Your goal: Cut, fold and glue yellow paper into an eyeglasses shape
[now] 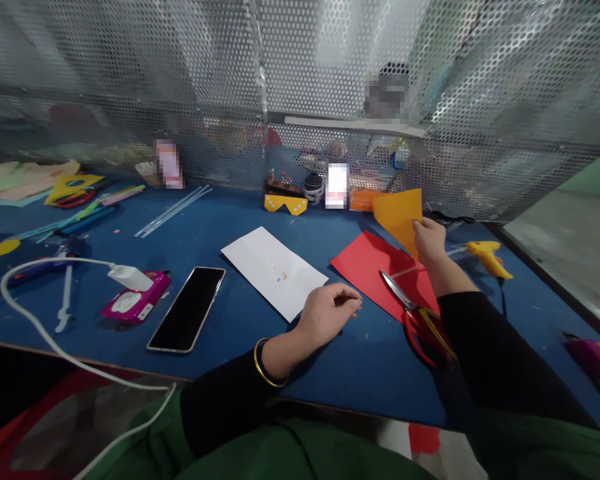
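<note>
My right hand (431, 248) pinches the lower right edge of an orange-yellow sheet (400, 217), which stands tilted above a red sheet (365, 267). My left hand (330, 312) rests by the near corner of a white sheet (270, 267), its fingers curled in and nothing visible between them. Small coloured bits lie on the white sheet. Scissors (409, 303) with red and yellow handles lie partly over the red sheet, near my right forearm. A yellow mask-like cutout (285, 204) is at the back of the blue table (280, 373).
A black phone (187, 310) and a magenta power strip (137, 297) with a white cable lie at left. Clear sticks (173, 212) are behind them. A yellow glue gun (489, 259) lies at right. Perforated metal (205, 73) rises behind the table.
</note>
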`<state>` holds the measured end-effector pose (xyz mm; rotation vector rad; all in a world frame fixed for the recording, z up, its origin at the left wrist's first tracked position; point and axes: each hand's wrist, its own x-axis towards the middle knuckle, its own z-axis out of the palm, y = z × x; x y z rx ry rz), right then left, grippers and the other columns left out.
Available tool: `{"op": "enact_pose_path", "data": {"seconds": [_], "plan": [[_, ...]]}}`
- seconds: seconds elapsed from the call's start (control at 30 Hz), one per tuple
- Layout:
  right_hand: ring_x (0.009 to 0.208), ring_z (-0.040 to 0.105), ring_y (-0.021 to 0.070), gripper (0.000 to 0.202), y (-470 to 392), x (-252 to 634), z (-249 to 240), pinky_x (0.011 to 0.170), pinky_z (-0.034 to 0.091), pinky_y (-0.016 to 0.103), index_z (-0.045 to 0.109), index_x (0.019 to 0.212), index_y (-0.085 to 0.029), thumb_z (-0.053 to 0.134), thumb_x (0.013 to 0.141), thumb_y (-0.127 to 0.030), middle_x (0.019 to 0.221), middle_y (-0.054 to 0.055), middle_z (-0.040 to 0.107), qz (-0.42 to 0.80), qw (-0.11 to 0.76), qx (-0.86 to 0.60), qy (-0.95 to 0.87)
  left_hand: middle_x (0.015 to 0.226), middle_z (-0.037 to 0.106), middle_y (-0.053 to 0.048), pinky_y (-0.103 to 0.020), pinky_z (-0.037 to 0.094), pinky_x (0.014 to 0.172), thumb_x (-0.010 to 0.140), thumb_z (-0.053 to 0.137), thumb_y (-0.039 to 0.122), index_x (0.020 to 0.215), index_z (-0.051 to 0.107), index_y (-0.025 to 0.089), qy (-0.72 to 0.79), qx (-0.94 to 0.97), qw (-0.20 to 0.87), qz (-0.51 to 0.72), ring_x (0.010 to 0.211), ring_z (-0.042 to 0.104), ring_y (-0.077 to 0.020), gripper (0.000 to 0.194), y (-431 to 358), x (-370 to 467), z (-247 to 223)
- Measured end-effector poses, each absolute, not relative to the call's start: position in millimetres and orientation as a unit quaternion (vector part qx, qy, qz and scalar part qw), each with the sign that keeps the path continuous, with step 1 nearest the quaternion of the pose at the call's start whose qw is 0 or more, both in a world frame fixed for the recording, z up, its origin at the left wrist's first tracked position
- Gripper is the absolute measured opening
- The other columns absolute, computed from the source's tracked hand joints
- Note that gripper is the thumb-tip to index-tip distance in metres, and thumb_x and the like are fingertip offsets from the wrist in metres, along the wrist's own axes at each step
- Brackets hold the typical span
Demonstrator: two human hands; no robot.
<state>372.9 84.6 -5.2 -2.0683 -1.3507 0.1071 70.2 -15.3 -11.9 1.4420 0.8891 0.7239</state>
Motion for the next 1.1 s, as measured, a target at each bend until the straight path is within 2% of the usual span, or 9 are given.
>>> {"op": "enact_pose_path", "data": {"seconds": [0.07,0.17,0.23,0.37,0.47,0.57,0.8,0.93,1.1], "plan": [[0.108,0.063,0.0233,0.04,80,366,1,0.09,0.055,0.045,0.059,0.127,-0.018,0.06,0.095,-0.041,0.127,0.009,0.062,0.057,0.416,-0.768,-0.483,0.079,0.073,-0.004,-0.027,0.054,0.07,0.083,0.064,0.021,0.086,0.07,0.016,0.381,0.616,0.61,0.321,0.07,0.071,-0.0162,0.008,-14,70,-13],[0.102,0.067,0.0241,0.04,65,352,15,0.084,0.057,0.04,0.061,0.124,-0.019,0.043,0.1,-0.044,0.12,0.009,0.068,0.096,0.503,-0.721,-0.467,0.082,0.074,-0.004,-0.024,0.052,0.065,0.084,0.066,0.023,0.089,0.071,0.016,0.394,0.582,0.623,0.343,0.07,0.071,-0.0146,0.01,-10,69,-8],[0.094,0.069,0.025,0.039,49,339,25,0.075,0.058,0.037,0.064,0.117,-0.022,0.045,0.095,-0.048,0.111,0.007,0.073,0.145,0.535,-0.684,-0.474,0.087,0.074,-0.006,-0.021,0.05,0.061,0.085,0.069,0.028,0.097,0.071,0.015,0.418,0.535,0.638,0.363,0.073,0.071,-0.0142,0.018,-6,67,-3],[0.081,0.073,0.0257,0.032,10,306,31,0.064,0.059,0.038,0.069,0.102,-0.025,0.063,0.082,-0.049,0.095,0.004,0.076,0.264,0.539,-0.633,-0.489,0.101,0.074,-0.009,-0.019,0.049,0.059,0.083,0.074,0.034,0.112,0.069,0.015,0.427,0.436,0.669,0.426,0.08,0.07,-0.0138,0.035,3,64,8],[0.077,0.073,0.0257,0.025,-13,282,23,0.066,0.06,0.039,0.072,0.096,-0.029,0.067,0.079,-0.048,0.088,0.002,0.077,0.337,0.525,-0.617,-0.48,0.101,0.075,-0.008,-0.019,0.049,0.058,0.082,0.075,0.031,0.104,0.072,0.015,0.409,0.397,0.685,0.453,0.078,0.07,-0.013,0.027,7,63,9],[0.081,0.074,0.0254,0.025,-26,270,12,0.072,0.061,0.04,0.072,0.097,-0.031,0.067,0.081,-0.05,0.091,0.001,0.077,0.361,0.521,-0.607,-0.479,0.093,0.076,-0.007,-0.019,0.047,0.055,0.086,0.071,0.029,0.094,0.073,0.013,0.426,0.359,0.688,0.465,0.07,0.068,-0.0112,0.018,8,62,4],[0.088,0.075,0.0287,0.036,-35,277,5,0.072,0.061,0.043,0.072,0.095,-0.028,0.05,0.091,-0.056,0.098,0.009,0.078,0.488,0.48,-0.583,-0.438,0.093,0.075,-0.008,-0.017,0.044,0.052,0.089,0.068,0.031,0.094,0.071,0.013,0.435,0.319,0.694,0.477,0.067,0.065,-0.0099,0.019,13,59,0],[0.092,0.075,0.0281,0.027,-36,271,6,0.076,0.061,0.042,0.074,0.098,-0.029,0.058,0.088,-0.049,0.107,0.007,0.078,0.544,0.514,-0.538,-0.388,0.09,0.074,-0.008,-0.016,0.041,0.049,0.088,0.07,0.032,0.093,0.069,0.013,0.437,0.298,0.707,0.469,0.061,0.061,-0.0074,0.02,15,60,-3],[0.089,0.075,0.0268,0.024,-37,263,6,0.075,0.06,0.038,0.076,0.097,-0.027,0.071,0.079,-0.042,0.101,0.005,0.079,0.555,0.531,-0.526,-0.365,0.086,0.072,-0.006,-0.018,0.04,0.048,0.087,0.068,0.029,0.09,0.068,0.014,0.441,0.283,0.709,0.471,0.056,0.057,-0.0067,0.015,16,62,-7]]}}
